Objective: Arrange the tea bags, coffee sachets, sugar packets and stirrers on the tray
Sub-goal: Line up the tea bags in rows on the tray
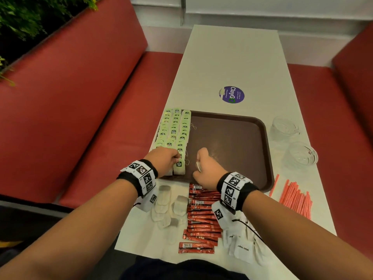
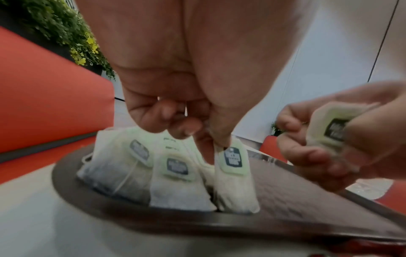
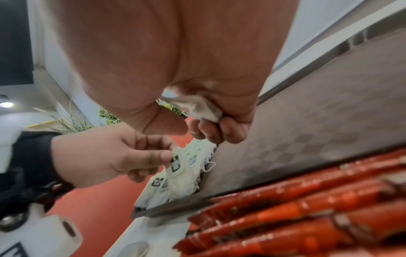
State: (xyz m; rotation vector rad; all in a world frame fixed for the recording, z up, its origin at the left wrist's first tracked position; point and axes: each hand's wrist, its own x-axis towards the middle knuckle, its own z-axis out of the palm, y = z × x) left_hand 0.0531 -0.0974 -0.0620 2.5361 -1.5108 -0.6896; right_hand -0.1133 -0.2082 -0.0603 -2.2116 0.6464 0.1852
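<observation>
A brown tray (image 1: 232, 138) lies on the white table, with rows of green-tagged tea bags (image 1: 175, 128) along its left side. My left hand (image 1: 177, 157) pinches the tag of the nearest tea bag (image 2: 232, 158) at the near end of the rows. My right hand (image 1: 198, 168) hovers over the tray's near left part, curled round another tea bag (image 3: 202, 107). Loose tea bags (image 1: 167, 205), red coffee sachets (image 1: 201, 215) and white sugar packets (image 1: 242, 249) lie on the table in front of the tray. Red stirrers (image 1: 296, 199) lie to its right.
Two clear glass cups (image 1: 284, 128) (image 1: 302, 154) stand right of the tray. A purple sticker (image 1: 231, 94) marks the table beyond it. Red benches (image 1: 80, 98) flank the narrow table on both sides.
</observation>
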